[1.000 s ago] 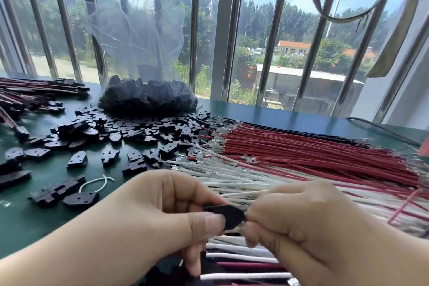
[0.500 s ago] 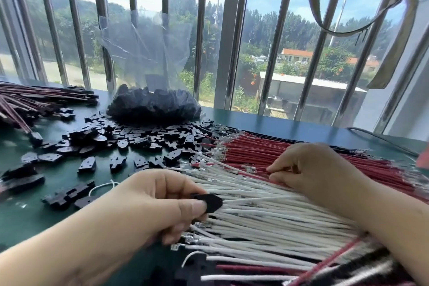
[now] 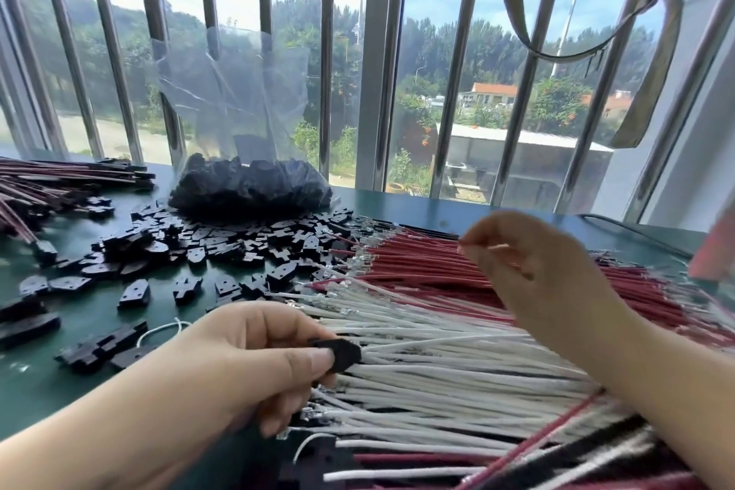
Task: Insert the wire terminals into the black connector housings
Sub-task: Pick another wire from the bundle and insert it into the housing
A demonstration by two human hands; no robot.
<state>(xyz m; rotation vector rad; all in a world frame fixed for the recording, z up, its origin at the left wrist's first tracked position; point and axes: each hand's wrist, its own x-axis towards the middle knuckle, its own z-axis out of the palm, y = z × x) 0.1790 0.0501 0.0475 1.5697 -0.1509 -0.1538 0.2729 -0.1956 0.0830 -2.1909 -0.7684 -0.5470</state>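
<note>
Left hand (image 3: 238, 362) pinches a housing (image 3: 340, 354); right hand (image 3: 533, 274), blurred, seems to pinch a wire (image 3: 483, 247) that may slip.

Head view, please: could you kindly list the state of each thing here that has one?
Left hand: pinches a black connector housing.
Right hand: raised above the red wires, fingertips pinched; what it holds is blurred.
Plastic bag: open at the top, holds housings.
White wires: loose on the table.
</note>
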